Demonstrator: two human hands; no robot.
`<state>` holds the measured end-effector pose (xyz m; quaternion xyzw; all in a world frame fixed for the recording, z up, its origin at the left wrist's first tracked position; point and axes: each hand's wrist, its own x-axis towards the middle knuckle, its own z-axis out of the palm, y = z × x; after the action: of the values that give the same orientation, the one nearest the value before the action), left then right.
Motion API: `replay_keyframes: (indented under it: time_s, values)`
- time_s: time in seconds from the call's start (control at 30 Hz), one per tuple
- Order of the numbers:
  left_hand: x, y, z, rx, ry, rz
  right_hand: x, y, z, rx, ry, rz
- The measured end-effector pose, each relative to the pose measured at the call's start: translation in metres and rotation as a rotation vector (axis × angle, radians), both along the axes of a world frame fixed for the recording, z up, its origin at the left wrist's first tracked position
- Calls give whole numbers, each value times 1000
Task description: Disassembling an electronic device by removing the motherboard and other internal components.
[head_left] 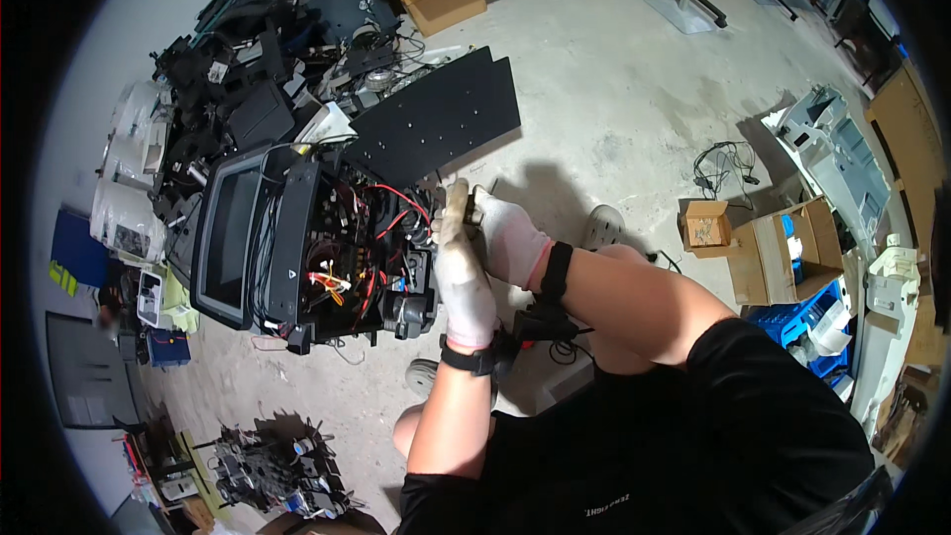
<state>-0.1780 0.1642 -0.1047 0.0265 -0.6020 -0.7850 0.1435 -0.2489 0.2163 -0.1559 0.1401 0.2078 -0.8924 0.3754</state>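
Just off the right side of an opened black machine [297,248], my two hands meet, both in white work gloves with dirty fingertips. My left hand [459,272] has its fingers pressed together, pointing away from me, beside the machine's exposed edge. Against it, my right hand [510,238] is closed with curled fingers. A small dark thing shows between the hands, too covered to name. Inside the machine are red wires [401,203], yellow wires [330,282] and circuit parts. A grey motor-like cylinder [408,315] sits at its near right corner.
A black panel with holes [446,119] leans behind the machine, beside a heap of dark scrap parts [248,79]. Cardboard boxes [773,258] and a blue crate [842,357] stand at right. More parts [282,466] lie at lower left. Cables [728,168] lie on the floor.
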Motion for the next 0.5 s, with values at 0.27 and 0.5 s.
replay_keyframes:
  time_s: [0.27, 0.5]
  values:
    - [13, -59, -9, 366, 226, 69, -104, 148, 46, 4, 147, -230]
    - [29, -90, -16, 591, -99, 446, -114, 372, -71, 374, -43, -659]
